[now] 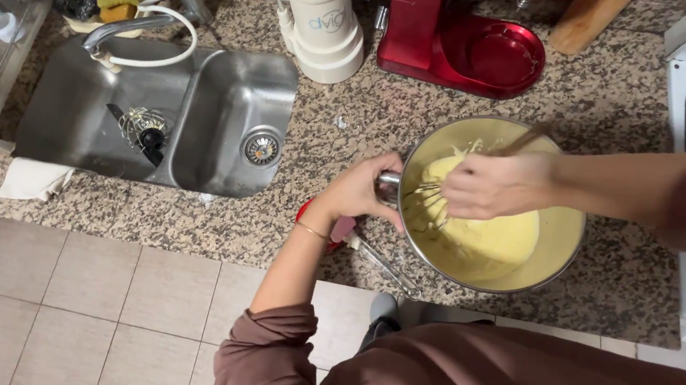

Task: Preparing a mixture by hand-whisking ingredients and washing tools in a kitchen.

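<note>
The round steel mixing bowl of pale yellow batter (559,241) sits near the speckled granite counter's front edge (187,223), with bare counter behind it toward the red stand mixer base (461,39). The left hand (360,190) is clamped on the bowl's rim handle. The right hand (493,183), fingers closed around a wooden-handled wire whisk (431,206), holds it in the batter.

The mixing bowl (569,242) was shiny metal, the batter (495,238) glossy, the desk (368,119) speckled polished stone.
</note>
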